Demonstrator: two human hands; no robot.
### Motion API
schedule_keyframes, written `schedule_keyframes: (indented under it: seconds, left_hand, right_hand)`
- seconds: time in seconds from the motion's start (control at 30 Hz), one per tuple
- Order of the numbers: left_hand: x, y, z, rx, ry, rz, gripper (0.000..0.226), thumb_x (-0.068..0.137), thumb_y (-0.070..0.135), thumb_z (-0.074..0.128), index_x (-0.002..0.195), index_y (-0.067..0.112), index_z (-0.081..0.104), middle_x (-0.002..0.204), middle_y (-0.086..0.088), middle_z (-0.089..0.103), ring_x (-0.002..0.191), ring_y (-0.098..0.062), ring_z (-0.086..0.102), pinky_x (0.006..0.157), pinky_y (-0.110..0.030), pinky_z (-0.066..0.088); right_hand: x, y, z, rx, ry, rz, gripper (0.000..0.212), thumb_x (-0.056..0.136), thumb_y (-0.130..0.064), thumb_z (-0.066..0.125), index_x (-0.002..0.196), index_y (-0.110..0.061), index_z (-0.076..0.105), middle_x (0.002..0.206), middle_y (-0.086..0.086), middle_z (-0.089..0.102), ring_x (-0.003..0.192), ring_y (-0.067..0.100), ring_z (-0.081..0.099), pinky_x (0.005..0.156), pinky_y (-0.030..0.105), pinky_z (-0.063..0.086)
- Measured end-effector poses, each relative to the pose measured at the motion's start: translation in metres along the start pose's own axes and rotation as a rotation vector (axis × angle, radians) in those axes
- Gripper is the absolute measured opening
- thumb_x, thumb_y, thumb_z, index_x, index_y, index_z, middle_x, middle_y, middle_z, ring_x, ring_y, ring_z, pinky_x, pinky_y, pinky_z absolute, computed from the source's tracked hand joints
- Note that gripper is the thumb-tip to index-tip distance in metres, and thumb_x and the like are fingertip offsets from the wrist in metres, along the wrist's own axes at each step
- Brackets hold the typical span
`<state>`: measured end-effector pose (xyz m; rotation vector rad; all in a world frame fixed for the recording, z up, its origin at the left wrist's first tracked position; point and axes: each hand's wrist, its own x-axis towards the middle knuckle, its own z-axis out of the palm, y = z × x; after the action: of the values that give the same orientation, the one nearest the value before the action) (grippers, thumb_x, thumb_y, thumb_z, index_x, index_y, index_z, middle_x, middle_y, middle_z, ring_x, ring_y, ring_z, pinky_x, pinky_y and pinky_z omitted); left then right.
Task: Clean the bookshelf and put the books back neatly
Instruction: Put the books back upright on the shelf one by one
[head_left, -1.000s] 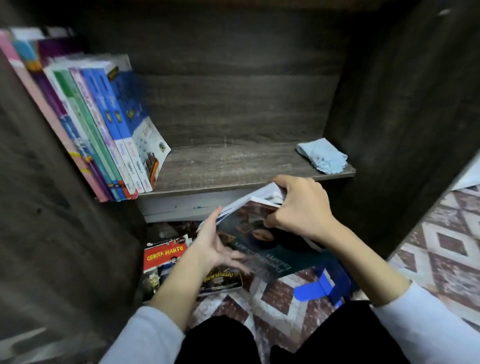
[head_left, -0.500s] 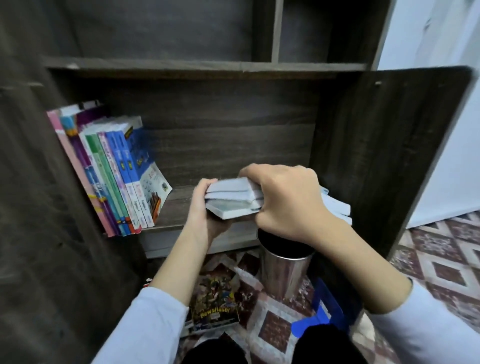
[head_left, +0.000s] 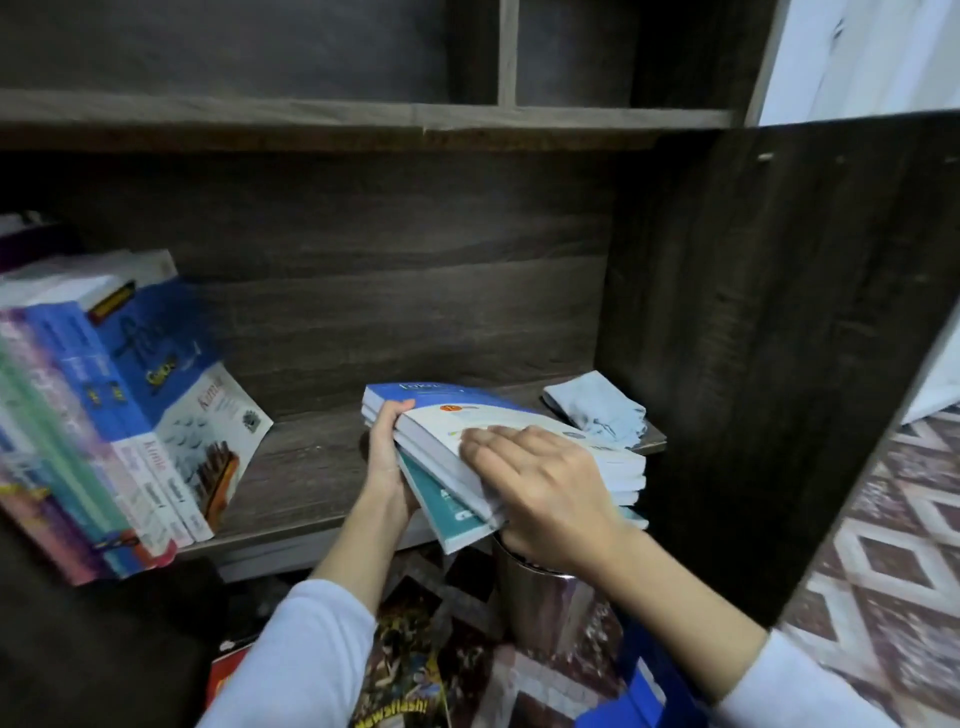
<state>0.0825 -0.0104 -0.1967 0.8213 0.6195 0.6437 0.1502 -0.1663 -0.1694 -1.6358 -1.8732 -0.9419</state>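
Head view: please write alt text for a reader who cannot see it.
Two hands hold a stack of books over the front of a wooden shelf: the left hand grips its left end, the right hand clasps its near side. A row of books leans at the shelf's left end, and a blue cloth lies at its right end.

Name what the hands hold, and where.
A stack of books: left hand grips its left end, right hand grips its near edge, fingers on top.
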Motion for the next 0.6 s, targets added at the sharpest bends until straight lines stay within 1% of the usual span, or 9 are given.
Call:
schedule_keyframes:
  seconds: [0.07, 0.13, 0.2, 0.27, 0.3, 0.37, 0.43, 0.5, 0.6]
  left_hand:
    - [0.012, -0.001, -0.003, 0.042, 0.001, -0.028, 0.046, 0.076, 0.04, 0.052, 0.102, 0.005, 0.066, 0.087, -0.018, 0.068, 0.072, -0.03, 0.065, 0.068, -0.029, 0.051]
    - [0.022, 0.004, -0.007, 0.127, 0.027, -0.081, 0.04, 0.079, 0.039, 0.05, 0.092, 0.005, 0.068, 0.08, -0.017, 0.069, 0.065, -0.027, 0.065, 0.064, -0.028, 0.05]
    - [0.029, 0.009, -0.012, 0.202, 0.095, -0.12, 0.033, 0.083, 0.035, 0.05, 0.09, 0.006, 0.065, 0.073, -0.014, 0.069, 0.058, -0.025, 0.065, 0.058, -0.024, 0.051]
    - [0.035, 0.009, -0.017, 0.298, 0.176, -0.121, 0.023, 0.088, 0.028, 0.048, 0.086, 0.008, 0.061, 0.058, -0.007, 0.067, 0.049, -0.02, 0.064, 0.047, -0.019, 0.049]
    - [0.036, 0.006, -0.02, 0.355, 0.209, -0.111, 0.02, 0.09, 0.026, 0.049, 0.084, 0.01, 0.059, 0.053, -0.003, 0.065, 0.049, -0.018, 0.061, 0.046, -0.019, 0.047]
    - [0.032, 0.0, -0.021, 0.482, 0.271, -0.055, 0.013, 0.091, 0.022, 0.052, 0.087, 0.012, 0.059, 0.06, -0.002, 0.061, 0.056, -0.016, 0.055, 0.049, -0.021, 0.041]
    - [0.026, -0.003, -0.023, 0.533, 0.301, 0.011, 0.009, 0.091, 0.018, 0.052, 0.085, 0.013, 0.057, 0.069, -0.003, 0.057, 0.059, -0.015, 0.051, 0.053, -0.022, 0.04]
    - [0.02, -0.006, -0.025, 0.559, 0.287, -0.001, 0.009, 0.092, 0.018, 0.052, 0.089, 0.013, 0.058, 0.071, -0.003, 0.056, 0.061, -0.015, 0.051, 0.057, -0.024, 0.043]
    - [0.014, -0.01, -0.032, 0.593, 0.256, -0.039, 0.014, 0.093, 0.026, 0.053, 0.097, 0.014, 0.06, 0.073, -0.002, 0.058, 0.061, -0.014, 0.053, 0.054, -0.027, 0.046]
  right_hand:
    - [-0.007, 0.0, 0.017, 0.008, 0.027, 0.035, 0.032, 0.073, -0.016, 0.049, 0.096, -0.008, 0.069, 0.104, 0.005, 0.07, 0.087, 0.023, 0.067, 0.067, 0.03, 0.053]
    - [-0.009, -0.005, 0.031, -0.01, 0.057, 0.08, 0.032, 0.073, -0.017, 0.049, 0.096, -0.009, 0.07, 0.104, 0.004, 0.071, 0.089, 0.023, 0.068, 0.07, 0.029, 0.052]
    - [-0.012, -0.01, 0.045, -0.037, 0.055, 0.107, 0.033, 0.074, -0.02, 0.047, 0.095, -0.011, 0.071, 0.104, 0.003, 0.071, 0.089, 0.022, 0.067, 0.071, 0.029, 0.052]
    - [-0.018, -0.014, 0.058, -0.06, 0.051, 0.098, 0.033, 0.082, -0.02, 0.042, 0.094, -0.012, 0.071, 0.103, 0.003, 0.071, 0.09, 0.022, 0.067, 0.072, 0.029, 0.051]
    - [-0.021, -0.016, 0.065, -0.071, 0.058, 0.088, 0.033, 0.086, -0.019, 0.039, 0.094, -0.012, 0.071, 0.104, 0.002, 0.07, 0.09, 0.023, 0.067, 0.072, 0.03, 0.049]
    - [-0.026, -0.014, 0.078, -0.078, 0.063, 0.081, 0.032, 0.088, -0.02, 0.039, 0.094, -0.012, 0.069, 0.104, 0.003, 0.07, 0.092, 0.023, 0.067, 0.074, 0.032, 0.047]
    - [-0.029, -0.011, 0.093, -0.078, 0.056, 0.096, 0.027, 0.084, -0.022, 0.044, 0.097, -0.012, 0.066, 0.106, 0.004, 0.069, 0.093, 0.025, 0.066, 0.075, 0.034, 0.046]
    - [-0.03, -0.003, 0.107, -0.083, 0.039, 0.095, 0.025, 0.081, -0.023, 0.048, 0.102, -0.013, 0.056, 0.109, 0.005, 0.067, 0.096, 0.025, 0.06, 0.076, 0.036, 0.041]
    - [-0.032, -0.001, 0.122, -0.105, -0.01, 0.09, 0.032, 0.073, -0.025, 0.051, 0.104, -0.014, 0.049, 0.111, 0.005, 0.065, 0.094, 0.022, 0.05, 0.072, 0.036, 0.034]
